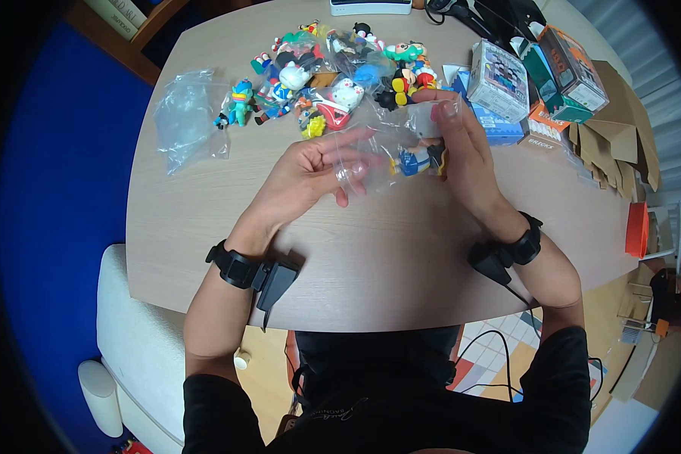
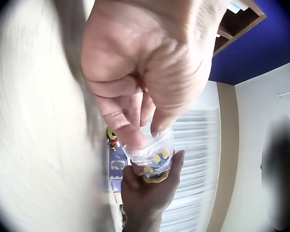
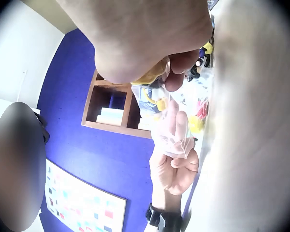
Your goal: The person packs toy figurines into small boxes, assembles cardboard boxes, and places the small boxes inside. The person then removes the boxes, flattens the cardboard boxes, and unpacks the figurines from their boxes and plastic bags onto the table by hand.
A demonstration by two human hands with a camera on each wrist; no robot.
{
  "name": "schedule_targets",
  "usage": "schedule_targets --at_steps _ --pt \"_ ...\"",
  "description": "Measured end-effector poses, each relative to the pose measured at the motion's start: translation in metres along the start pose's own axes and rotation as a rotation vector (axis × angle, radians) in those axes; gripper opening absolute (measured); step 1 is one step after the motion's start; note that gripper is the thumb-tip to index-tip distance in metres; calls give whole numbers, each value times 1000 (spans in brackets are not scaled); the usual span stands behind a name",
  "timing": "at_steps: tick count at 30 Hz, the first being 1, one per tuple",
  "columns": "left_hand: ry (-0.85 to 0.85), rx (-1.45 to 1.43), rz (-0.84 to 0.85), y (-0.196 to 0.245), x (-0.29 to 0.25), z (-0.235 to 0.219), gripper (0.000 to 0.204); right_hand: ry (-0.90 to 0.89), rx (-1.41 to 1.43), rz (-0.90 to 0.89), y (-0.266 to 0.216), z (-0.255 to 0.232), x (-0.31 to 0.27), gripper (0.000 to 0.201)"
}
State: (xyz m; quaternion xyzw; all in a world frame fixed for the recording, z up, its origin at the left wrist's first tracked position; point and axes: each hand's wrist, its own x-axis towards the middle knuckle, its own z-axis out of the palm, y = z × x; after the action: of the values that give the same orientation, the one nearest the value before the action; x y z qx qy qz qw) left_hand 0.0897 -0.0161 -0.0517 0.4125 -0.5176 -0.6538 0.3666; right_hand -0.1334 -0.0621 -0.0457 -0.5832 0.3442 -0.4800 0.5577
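Note:
Over the table, a clear plastic bag [image 1: 367, 163] stretches between both hands. Inside it lies a small toy figure [image 1: 414, 161] with a blue body and yellow parts; the left wrist view shows the yellow bits of the figure [image 2: 157, 157] through the plastic. My right hand [image 1: 467, 147] grips the figure's end of the bag, thumb on the near side. The left hand [image 1: 299, 178] pinches the other end of the bag between thumb and fingers, with some fingers showing through the film. Part of the figure is hidden behind the right fingers.
A pile of toy figures [image 1: 346, 94], some bagged, lies beyond the hands. Another clear bag [image 1: 194, 121] lies flat at the left, beside a blue-green figure [image 1: 240, 102]. Small boxes [image 1: 499, 81] and torn cardboard [image 1: 609, 144] stand at the right, with an orange-red box [image 1: 637, 230] at the right edge.

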Motion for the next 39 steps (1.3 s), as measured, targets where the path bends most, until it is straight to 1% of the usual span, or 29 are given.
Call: schedule_targets --at_steps 1,3,4,6,10,12,16,18,20,22,24,25,27,29,31,33,34,35,36,38,39 --pt "5 -48 16 -1 0 -1 52 0 2 0 -4 -3 0 36" --pt "10 -97 31 -3 1 -2 55 -20 -64 169 -17 -9 -1 33" --pt "25 -111 32 -3 2 -2 56 -20 -65 170 -15 -8 -1 33" --pt "41 -124 33 -4 2 -2 57 6 -11 138 -11 -7 1 31" --pt "27 -218 45 -7 3 -4 59 41 -57 117 -20 -7 2 27" --pt "23 -241 58 -7 3 -3 59 94 9 69 -22 -6 3 22" --pt "14 -206 83 -6 4 -2 60 99 -15 15 -8 -18 10 17" --pt "13 -204 81 -7 4 -1 60 97 26 -102 -7 -20 11 16" --pt "33 -152 50 -5 5 -1 62 87 53 -99 -4 -20 11 16" --pt "21 -164 55 -7 4 -2 61 78 82 -97 -4 -19 11 16" --pt "9 -177 60 -7 4 -2 59 103 85 -151 -9 -14 9 16" --pt "-1 -181 71 -7 4 -1 59 102 85 -150 -13 -15 7 16" --pt "-7 -187 81 -7 3 1 58 72 14 -281 -23 -16 4 14" --pt "19 -230 61 -9 4 4 64 56 -3 -277 -28 -13 2 14" --pt "15 -199 61 -10 4 5 63 46 -19 -275 -28 -14 2 14" --pt "12 -171 62 -11 4 4 62 22 21 -194 -24 -16 2 16" --pt "-46 -226 51 -11 4 1 59 21 21 -193 -21 -16 4 16" --pt "-103 -280 40 -11 3 0 56 31 78 -190 -17 -17 6 18" --pt "-102 -281 40 -11 2 1 56 40 135 -187 -16 -17 8 20" --pt "-177 -465 54 -11 -2 3 50 36 157 -165 -21 -14 8 21" --pt "-175 -465 56 -8 -3 5 50 34 180 -143 -23 -13 8 23"
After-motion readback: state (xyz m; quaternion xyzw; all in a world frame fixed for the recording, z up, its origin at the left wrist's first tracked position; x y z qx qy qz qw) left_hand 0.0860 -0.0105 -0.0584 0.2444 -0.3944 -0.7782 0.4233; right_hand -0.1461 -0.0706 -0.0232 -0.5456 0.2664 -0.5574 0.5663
